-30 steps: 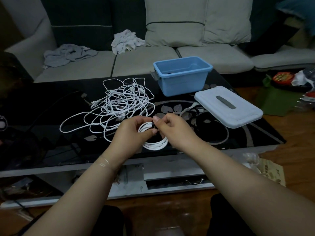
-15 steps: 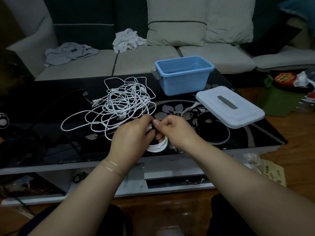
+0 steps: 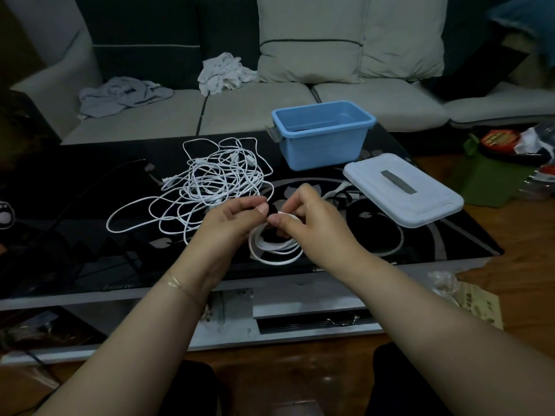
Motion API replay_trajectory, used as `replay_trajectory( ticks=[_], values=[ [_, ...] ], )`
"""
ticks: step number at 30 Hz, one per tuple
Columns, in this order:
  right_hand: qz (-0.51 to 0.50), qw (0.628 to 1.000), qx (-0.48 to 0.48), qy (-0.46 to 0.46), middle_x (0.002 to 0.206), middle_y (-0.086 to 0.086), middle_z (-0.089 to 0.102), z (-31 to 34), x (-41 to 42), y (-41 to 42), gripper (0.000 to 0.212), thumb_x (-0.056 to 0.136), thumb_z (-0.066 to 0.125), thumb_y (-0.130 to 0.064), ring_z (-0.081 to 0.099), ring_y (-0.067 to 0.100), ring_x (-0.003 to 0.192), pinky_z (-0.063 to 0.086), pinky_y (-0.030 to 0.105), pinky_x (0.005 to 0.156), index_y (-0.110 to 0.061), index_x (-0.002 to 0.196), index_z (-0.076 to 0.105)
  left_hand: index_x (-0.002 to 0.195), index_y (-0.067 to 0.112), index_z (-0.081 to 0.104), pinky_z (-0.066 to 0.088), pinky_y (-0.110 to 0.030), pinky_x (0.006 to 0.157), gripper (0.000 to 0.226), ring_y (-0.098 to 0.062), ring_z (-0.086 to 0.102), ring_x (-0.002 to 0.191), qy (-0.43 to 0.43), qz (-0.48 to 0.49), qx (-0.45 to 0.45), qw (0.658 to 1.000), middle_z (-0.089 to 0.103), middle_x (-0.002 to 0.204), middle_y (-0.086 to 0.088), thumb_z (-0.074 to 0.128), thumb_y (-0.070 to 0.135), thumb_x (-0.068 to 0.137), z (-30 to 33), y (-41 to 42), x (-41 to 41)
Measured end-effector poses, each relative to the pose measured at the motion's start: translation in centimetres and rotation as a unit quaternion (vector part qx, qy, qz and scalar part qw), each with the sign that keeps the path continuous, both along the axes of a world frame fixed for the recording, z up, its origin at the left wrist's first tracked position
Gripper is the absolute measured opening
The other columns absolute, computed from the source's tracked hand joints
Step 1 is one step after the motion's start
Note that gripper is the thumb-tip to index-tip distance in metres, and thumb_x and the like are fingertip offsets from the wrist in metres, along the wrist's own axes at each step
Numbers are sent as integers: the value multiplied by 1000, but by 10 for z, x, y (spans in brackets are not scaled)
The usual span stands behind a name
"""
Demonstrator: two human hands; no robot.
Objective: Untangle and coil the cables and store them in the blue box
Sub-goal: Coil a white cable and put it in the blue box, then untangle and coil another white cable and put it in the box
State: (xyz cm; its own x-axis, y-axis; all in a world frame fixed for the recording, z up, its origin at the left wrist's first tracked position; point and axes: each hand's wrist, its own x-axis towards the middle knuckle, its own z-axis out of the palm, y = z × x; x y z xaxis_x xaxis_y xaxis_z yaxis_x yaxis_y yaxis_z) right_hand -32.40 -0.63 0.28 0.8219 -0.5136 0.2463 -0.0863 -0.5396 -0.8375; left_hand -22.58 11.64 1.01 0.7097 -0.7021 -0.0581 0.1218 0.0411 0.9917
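One white coil (image 3: 274, 246) pinched between my left hand (image 3: 232, 219) and right hand (image 3: 306, 219), over the surface (image 3: 90, 223); big tangle (image 3: 210, 187) untouched, blue box (image 3: 322, 135) waiting, contents unclear.

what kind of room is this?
Most likely a home living room: a cushioned sofa with crumpled clothes on it, a glossy black coffee table in front, wood floor. Both hands work a coiled white cable over the table.
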Motion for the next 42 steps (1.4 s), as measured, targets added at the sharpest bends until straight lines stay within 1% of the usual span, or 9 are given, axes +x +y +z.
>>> replay_trajectory(
  ticks=[6, 12, 17, 27, 31, 34, 36, 39, 42],
  values=[
    [-7, 996, -85, 7, 80, -4, 67, -5, 4, 3, 34, 84, 64, -48, 63, 15, 78, 49, 39, 72, -24, 95, 41, 91, 7, 71, 51, -16, 66, 11, -10, 68, 72, -26, 23, -12, 999, 73, 77, -5, 61, 4, 89, -1, -3, -1],
    [-14, 997, 71, -15, 82, -4, 69, -14, 17, 3, 18, 90, 61, -35, 61, 6, 72, 49, 30, 71, -23, 98, 51, 82, 18, 66, 57, -25, 55, 14, -1, 63, 62, -188, 122, 23, 974, 66, 72, 1, 60, 11, 93, -4, -12, 2],
    [-54, 996, 54, -36, 70, -5, 67, -13, 25, -9, 13, 93, 57, -32, 58, 2, 60, 48, 24, 60, -18, 91, 58, 93, 21, 68, 49, -17, 66, 11, 1, 62, 72, -312, 116, 63, 941, 67, 80, 12, 58, 17, 94, -10, -26, 12],
    [-240, 956, 127, -110, 67, 5, 64, 51, 118, -147, 32, 96, 50, -32, 67, 23, 59, 56, 36, 57, -14, 70, 55, 108, 21, 63, 51, -30, 85, 17, -8, 61, 92, -314, 157, 54, 935, 65, 103, 6, 52, 28, 97, -15, -51, 40],
    [-273, 947, 130, -107, 77, 9, 68, 73, 167, -189, 38, 99, 45, -33, 68, 18, 61, 38, 24, 38, -7, 77, 61, 117, 17, 60, 43, -18, 83, 25, -5, 57, 96, -326, 161, 65, 929, 64, 109, 7, 51, 31, 97, -16, -61, 50],
    [-272, 957, 86, 58, 133, 16, 52, 76, 181, -202, 63, 101, 32, -47, 57, 25, 112, 43, 24, 79, 5, 135, 41, 123, 15, 55, 41, -16, 85, 31, -2, 56, 97, -320, 155, 57, 933, 59, 105, 11, 50, 32, 98, -13, -69, 48],
    [-265, 955, 21, 130, 147, 21, 37, 63, 189, -205, 68, 100, 31, -50, 39, 33, 133, 31, 32, 105, 3, 143, 28, 126, 13, 53, 40, -16, 85, 34, -4, 55, 96, -320, 151, 69, 933, 58, 105, 9, 49, 32, 98, -15, -73, 52],
    [-240, 954, -131, 127, 136, 20, 47, 35, 177, -203, 49, 94, 49, -42, 41, 36, 127, 33, 40, 104, -9, 130, 47, 127, 10, 51, 43, -24, 91, 37, -10, 56, 102, -317, 143, 85, 934, 57, 104, 8, 50, 32, 98, -19, -80, 56],
    [-201, 957, -177, 109, 116, 16, 58, 9, 144, -193, 24, 86, 61, -35, 54, 33, 109, 43, 38, 91, -17, 101, 59, 127, 8, 51, 44, -31, 96, 38, -15, 57, 108, -321, 129, 103, 933, 62, 108, 2, 51, 32, 97, -25, -84, 55]
  ],
)
